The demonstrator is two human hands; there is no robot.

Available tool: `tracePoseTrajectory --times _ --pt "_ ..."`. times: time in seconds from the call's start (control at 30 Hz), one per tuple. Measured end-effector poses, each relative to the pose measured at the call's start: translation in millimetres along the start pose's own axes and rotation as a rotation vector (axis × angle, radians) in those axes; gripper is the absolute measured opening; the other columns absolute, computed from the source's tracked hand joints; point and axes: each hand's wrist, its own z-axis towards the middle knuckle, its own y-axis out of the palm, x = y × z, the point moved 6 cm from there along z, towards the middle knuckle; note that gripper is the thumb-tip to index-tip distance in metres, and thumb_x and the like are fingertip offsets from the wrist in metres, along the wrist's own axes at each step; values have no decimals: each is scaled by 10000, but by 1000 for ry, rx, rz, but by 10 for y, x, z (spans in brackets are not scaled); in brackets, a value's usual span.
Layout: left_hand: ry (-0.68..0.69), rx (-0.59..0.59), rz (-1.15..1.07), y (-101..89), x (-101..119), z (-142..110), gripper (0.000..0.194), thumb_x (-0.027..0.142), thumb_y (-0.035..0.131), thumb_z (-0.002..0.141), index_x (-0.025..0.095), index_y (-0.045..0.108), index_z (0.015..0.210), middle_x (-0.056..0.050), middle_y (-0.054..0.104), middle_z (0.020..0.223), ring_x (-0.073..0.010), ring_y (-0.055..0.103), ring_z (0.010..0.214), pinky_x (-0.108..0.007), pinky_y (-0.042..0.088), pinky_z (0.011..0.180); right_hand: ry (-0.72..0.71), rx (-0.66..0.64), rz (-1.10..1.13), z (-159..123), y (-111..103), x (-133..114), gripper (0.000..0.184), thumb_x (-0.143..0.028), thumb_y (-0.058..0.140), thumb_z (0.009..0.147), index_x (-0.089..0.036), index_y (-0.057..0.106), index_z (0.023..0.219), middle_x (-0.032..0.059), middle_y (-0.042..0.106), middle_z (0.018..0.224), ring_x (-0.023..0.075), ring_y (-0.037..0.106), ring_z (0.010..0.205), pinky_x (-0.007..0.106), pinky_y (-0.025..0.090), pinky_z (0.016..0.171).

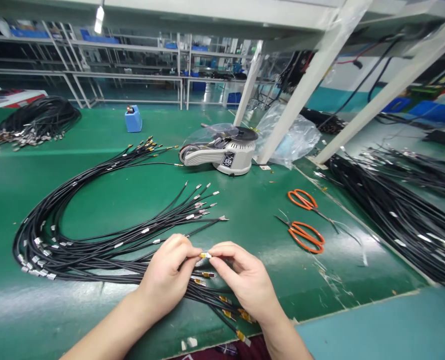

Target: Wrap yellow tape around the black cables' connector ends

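Note:
Both hands meet at a small cable end [205,255] wrapped in yellow tape, with a pale connector showing between the fingertips. My left hand [171,267] pinches it from the left, thumb against forefinger. From the right, my right hand [245,277] closes thumb and forefinger on its tip. A curved bundle of black cables [38,215] lies around and under the hands. Several yellow-taped cable ends [225,300] stick out below my right hand. Bare silver cable ends [203,205] fan out beyond my hands.
Behind the cables stands a grey tape dispenser [233,155]. Two pairs of orange-handled scissors [308,239] lie to the right. Farther off are a blue tape holder [133,120], another cable pile [38,117], a white post [301,85], a plastic bag [297,137] and more black cables [387,200].

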Motion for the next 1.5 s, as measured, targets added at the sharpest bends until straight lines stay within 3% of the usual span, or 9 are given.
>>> tracePoseTrajectory --times 0.17,0.47,0.8,0.93,1.03,1.13,1.27,1.5 --pt "-5 -39 28 38 -13 -18 127 84 518 863 187 592 863 -5 568 754 -123 534 726 -240 434 652 39 15 -1 -38 -4 67 113 -166 628 817 -237 692 877 14 680 864 169 650 829 296 515 776" --pt "70 -82 83 74 19 -25 228 133 494 898 196 579 1100 -27 561 805 -133 526 757 -259 462 668 75 57 24 -40 15 119 85 -199 625 812 -212 685 870 33 683 850 178 658 797 307 534 741" --pt "170 -77 134 70 90 -20 271 70 464 888 190 601 1089 -39 581 789 -141 526 733 -257 457 643 63 71 -20 -42 14 65 49 -198 614 802 -195 663 794 39 682 783 172 647 728 299 533 677" --pt "74 -192 78 108 72 -11 308 72 464 878 201 562 1140 -58 625 912 -160 565 852 -306 474 776 81 73 -51 -29 10 108 78 -219 594 817 -186 661 794 44 687 777 174 640 722 300 525 669" --pt "4 -197 73 111 31 -8 264 129 511 868 180 560 1123 -68 639 957 -173 577 898 -332 464 835 93 81 -63 -17 11 129 81 -220 592 819 -183 655 785 36 678 758 163 630 700 285 514 657" --pt "-56 -172 36 120 -28 -7 172 190 512 887 172 620 1020 -62 648 887 -165 587 836 -303 476 772 85 85 -71 -16 15 114 83 -225 594 818 -184 652 775 29 671 740 158 623 687 277 509 647" --pt "-188 -198 -85 136 -99 8 210 168 481 894 199 688 901 -34 641 780 -143 596 737 -259 479 682 51 82 -84 -21 18 66 88 -221 590 817 -188 650 760 28 669 730 157 619 677 274 511 636" --pt "-356 -302 -232 109 -114 57 236 139 482 860 215 696 922 -25 662 806 -152 619 790 -270 496 741 84 74 -76 -1 36 93 100 -232 582 826 -188 654 772 35 677 745 165 627 692 279 516 641"
